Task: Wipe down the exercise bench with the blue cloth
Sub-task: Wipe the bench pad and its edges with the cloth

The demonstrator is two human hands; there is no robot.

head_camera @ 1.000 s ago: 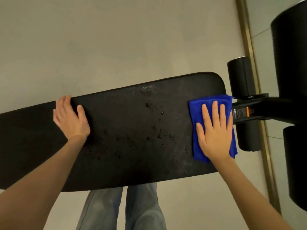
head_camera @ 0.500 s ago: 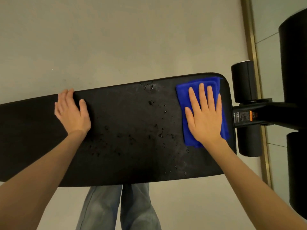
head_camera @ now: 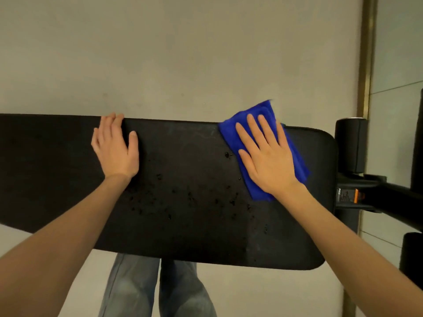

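A long black padded exercise bench (head_camera: pixel 194 161) runs across the view from left to right over a plain grey floor (head_camera: pixel 183 53). The folded blue microfibre cloth (head_camera: pixel 230 133) lies on the bench's far edge near its right end, tilted, with one corner sticking out past the edge over the floor. The right hand (head_camera: pixel 267 161) lies flat on top of the cloth, palm down, its fingers straight and slightly spread, pressing it against the padding without curling round it. The left hand (head_camera: pixel 116 147) rests palm down on the bench further left, well apart from the cloth; its fingers are straight and reach the far edge, and it holds nothing. Small dark water droplets (head_camera: pixel 190 197) are scattered over the padding between the 2 hands and towards the near edge. Past the right end of the bench stands a black cylindrical foam roller (head_camera: pixel 350 145) on a black metal frame bar (head_camera: pixel 377 197) with an orange label. Below the near edge, legs in faded blue jeans (head_camera: pixel 155 289) show. A brass-coloured strip (head_camera: pixel 366 65) runs along the floor at the right
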